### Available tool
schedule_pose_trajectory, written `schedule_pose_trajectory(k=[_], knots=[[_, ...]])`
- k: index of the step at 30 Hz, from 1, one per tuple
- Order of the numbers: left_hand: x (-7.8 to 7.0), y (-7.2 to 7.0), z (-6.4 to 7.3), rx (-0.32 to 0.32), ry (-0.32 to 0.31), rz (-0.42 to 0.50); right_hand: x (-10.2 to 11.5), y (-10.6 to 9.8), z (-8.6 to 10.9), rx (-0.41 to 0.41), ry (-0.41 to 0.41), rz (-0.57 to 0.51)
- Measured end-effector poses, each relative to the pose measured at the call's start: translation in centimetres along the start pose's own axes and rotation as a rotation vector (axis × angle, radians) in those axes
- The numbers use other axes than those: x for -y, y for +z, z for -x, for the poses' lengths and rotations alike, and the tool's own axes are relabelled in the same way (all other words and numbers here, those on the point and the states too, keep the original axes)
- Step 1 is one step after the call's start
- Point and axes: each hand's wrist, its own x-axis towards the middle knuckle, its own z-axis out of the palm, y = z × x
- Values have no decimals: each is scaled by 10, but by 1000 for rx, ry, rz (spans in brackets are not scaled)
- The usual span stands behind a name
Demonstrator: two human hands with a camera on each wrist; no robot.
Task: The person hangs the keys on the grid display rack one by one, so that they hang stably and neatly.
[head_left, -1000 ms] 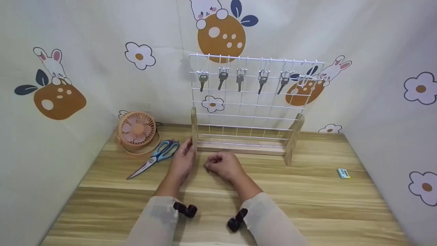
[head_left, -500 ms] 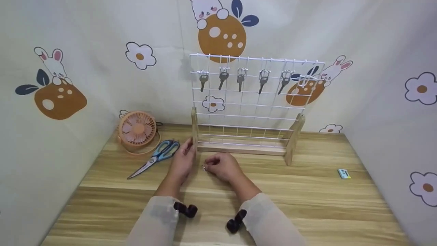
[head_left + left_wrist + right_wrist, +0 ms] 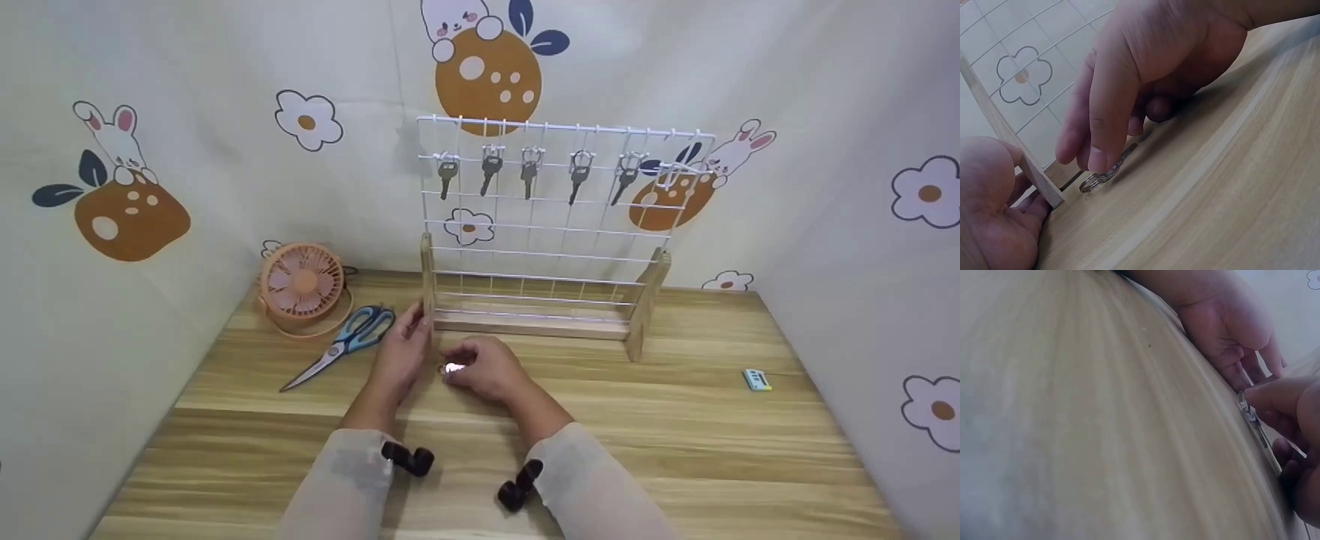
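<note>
In the head view a white wire grid rack [image 3: 551, 259] stands on wooden legs, with several keys [image 3: 490, 171] hanging in a row from its upper part. My left hand [image 3: 403, 352] holds the base of the rack's left wooden leg [image 3: 1041, 177], thumb and fingers on either side of it. Just right of it, my right hand [image 3: 491, 367] pinches a key with a split ring [image 3: 1092, 181] between thumb and fingers, low over the tabletop. The key's shaft [image 3: 1129, 151] points away from the left hand; its head is partly covered by the fingertips.
Blue-handled scissors [image 3: 337, 349] lie left of my left hand, blades toward the near left. An orange desk fan [image 3: 302, 281] stands behind them. A small light-blue item [image 3: 756, 379] lies at the right on the wooden table [image 3: 697, 442]. Printed cloth [image 3: 360, 195] hangs behind.
The key in my right hand has turned and its ring has shifted slightly left, now catching bright light. My left hand stays on the rack's leg.
</note>
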Motion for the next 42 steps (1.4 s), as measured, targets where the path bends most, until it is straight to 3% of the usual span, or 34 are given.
schedule_pose_trajectory(k=[10, 12, 16, 24, 32, 38, 42], knots=[[-2, 2, -1, 2, -5, -5, 1, -1, 2, -12, -21, 125], [-2, 4, -2, 1, 4, 0, 1, -5, 2, -37, -17, 97], [-2, 7, -1, 9, 34, 0, 3, -19, 4, -116, 20, -64], [-2, 8, 0, 8, 17, 40, 26, -77, 22, -307, 27, -236], [1, 3, -2, 14, 7, 60, 46, -148, 52, -371, -46, -251], [3, 0, -2, 21, 27, 54, 65, -197, 78, -373, -73, -342], [2, 0, -2, 18, 35, 46, 80, -225, 97, -441, -125, -421]])
